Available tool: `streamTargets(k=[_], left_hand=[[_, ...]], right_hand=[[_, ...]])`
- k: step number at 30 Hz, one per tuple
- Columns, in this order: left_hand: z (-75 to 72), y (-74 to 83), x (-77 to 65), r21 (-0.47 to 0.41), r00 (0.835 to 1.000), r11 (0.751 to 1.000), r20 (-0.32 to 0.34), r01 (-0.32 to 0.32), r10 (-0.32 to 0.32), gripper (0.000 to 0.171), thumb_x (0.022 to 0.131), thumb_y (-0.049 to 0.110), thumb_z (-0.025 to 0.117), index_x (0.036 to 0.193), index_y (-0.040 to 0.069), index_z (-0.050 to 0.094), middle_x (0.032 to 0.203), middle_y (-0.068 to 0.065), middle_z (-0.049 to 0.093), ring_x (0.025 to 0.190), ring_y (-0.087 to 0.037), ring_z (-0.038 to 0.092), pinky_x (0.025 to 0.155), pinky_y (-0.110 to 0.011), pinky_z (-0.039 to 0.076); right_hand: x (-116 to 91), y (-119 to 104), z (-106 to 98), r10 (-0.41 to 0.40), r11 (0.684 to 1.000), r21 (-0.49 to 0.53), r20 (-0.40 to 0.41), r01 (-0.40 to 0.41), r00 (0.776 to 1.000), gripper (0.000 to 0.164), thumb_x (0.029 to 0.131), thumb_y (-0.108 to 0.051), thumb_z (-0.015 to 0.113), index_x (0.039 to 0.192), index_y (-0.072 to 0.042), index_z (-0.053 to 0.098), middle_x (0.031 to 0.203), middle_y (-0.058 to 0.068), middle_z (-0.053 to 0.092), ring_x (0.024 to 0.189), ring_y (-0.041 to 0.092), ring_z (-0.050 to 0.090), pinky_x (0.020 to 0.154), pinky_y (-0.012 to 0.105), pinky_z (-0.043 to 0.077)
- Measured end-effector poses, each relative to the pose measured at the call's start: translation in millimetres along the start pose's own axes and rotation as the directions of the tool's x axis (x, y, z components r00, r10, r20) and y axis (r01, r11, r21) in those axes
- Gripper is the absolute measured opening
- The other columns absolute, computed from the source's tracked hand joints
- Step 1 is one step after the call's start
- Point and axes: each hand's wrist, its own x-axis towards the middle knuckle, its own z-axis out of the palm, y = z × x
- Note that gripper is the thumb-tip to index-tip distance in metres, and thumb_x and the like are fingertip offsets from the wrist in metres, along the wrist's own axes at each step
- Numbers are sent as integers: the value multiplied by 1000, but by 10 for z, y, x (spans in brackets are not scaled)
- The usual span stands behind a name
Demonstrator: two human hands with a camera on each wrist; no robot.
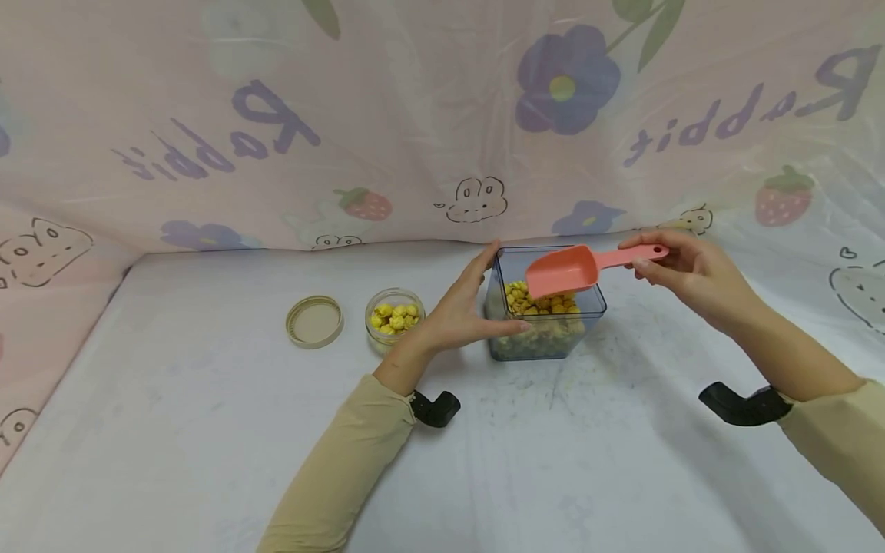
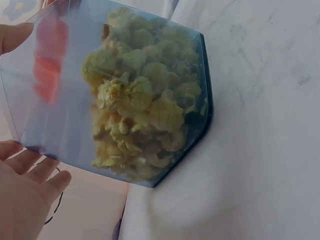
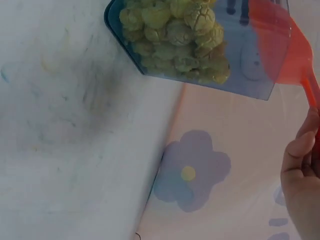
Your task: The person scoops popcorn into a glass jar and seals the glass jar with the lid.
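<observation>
A clear bluish plastic container (image 1: 545,346) stands on the white cloth, partly filled with yellow popcorn (image 2: 145,100). My left hand (image 1: 459,313) holds it from the left, thumb along the near rim and fingers at the far left corner. In my right hand (image 1: 698,269), thumb and fingers pinch the handle of a pink scoop (image 1: 563,270). The scoop tilts down to the left over the container's mouth, its tip close above the popcorn. No popcorn shows in the scoop's bowl. In the right wrist view the scoop (image 3: 295,55) partly shows through the container wall.
Left of the container stands a round clear jar (image 1: 374,336) with yellow popcorn inside, close by my left wrist. Farther left a round jar lid (image 1: 314,322) lies on the cloth. A printed curtain (image 1: 415,138) hangs along the back of the table.
</observation>
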Motion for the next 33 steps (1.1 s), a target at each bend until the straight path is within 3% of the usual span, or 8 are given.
streamTargets(k=[4,13,17,20,25,33], left_hand=[[14,-13,13,-45,1000,999,-3,-15,15,112,74,17,83,155,15,6,156,-7,23,143,-18,25,117,-39,27],[22,-30,28,-104,1000,995,-1,-15,15,108,73,13,83,153,20,11,150,-4,26,138,-16,28,115,-44,31],[22,-47,37,-115,1000,993,3,-13,13,107,73,13,84,153,22,12,149,-3,26,138,-16,27,115,-45,30],[20,-56,40,-121,1000,993,6,-10,11,107,73,13,84,153,23,12,149,-2,26,138,-15,27,116,-43,29],[12,-55,35,-130,1000,991,6,-15,16,106,73,12,84,152,23,14,149,-2,26,138,-16,27,116,-44,29],[14,-33,27,-137,1000,990,4,-14,14,106,73,11,84,152,22,14,149,-2,26,138,-16,27,116,-43,28]], right_hand=[[47,-51,-23,-18,997,-74,28,20,999,26,93,-2,58,117,-12,63,92,-9,58,75,6,58,64,14,46],[131,-86,-47,-102,986,-119,112,115,988,28,90,5,58,117,-4,62,93,-7,59,74,5,60,64,12,48],[144,-138,-43,-80,981,-165,122,100,989,26,90,4,59,116,0,61,91,-6,59,73,6,60,63,13,48],[156,-189,-42,-39,974,-217,118,64,992,24,91,-1,60,115,-4,63,90,-2,60,73,7,59,63,14,47],[173,-256,-41,-24,942,-329,127,65,992,23,90,-5,63,113,-8,65,89,-3,59,74,5,57,61,17,43],[217,-388,-40,-111,862,-468,202,195,973,23,87,-2,66,107,-12,68,80,-6,58,66,7,47,53,22,35]])
